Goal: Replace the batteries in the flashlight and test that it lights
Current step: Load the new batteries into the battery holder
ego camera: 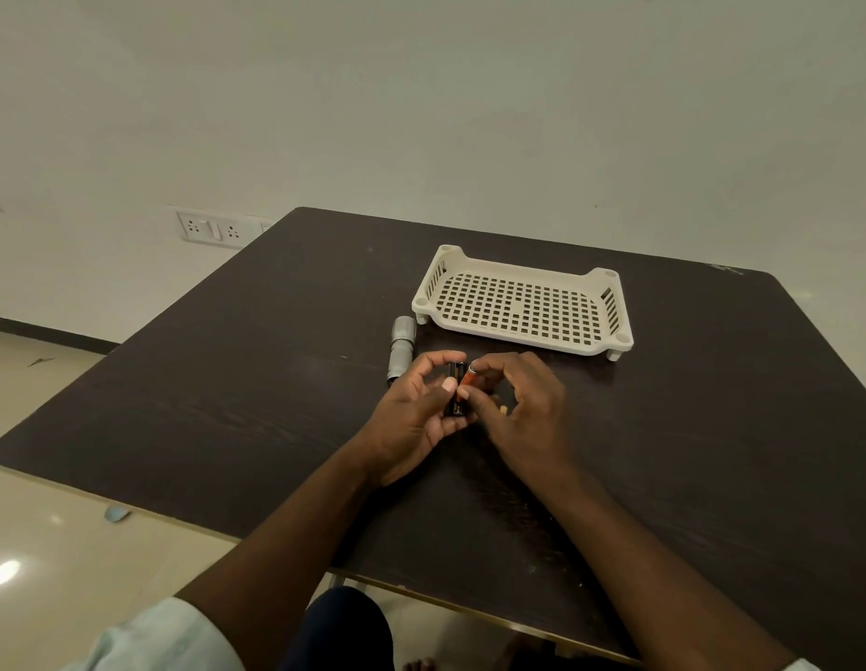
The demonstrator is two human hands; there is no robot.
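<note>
A grey metal flashlight (400, 348) lies on the dark table (227, 380), just left of and behind my hands, with its head pointing away from me. My left hand (411, 423) grips a black battery holder (456, 394) upright between thumb and fingers. My right hand (518, 409) pinches an orange-and-black battery (468, 378) between thumb and forefinger, pressed against the holder's right side. The holder's lower end is hidden by my fingers.
A white perforated plastic tray (610, 302) stands on short legs behind my hands, with nothing in it. The table's front edge runs close to my knee. Wall sockets (213, 228) sit on the wall at the far left.
</note>
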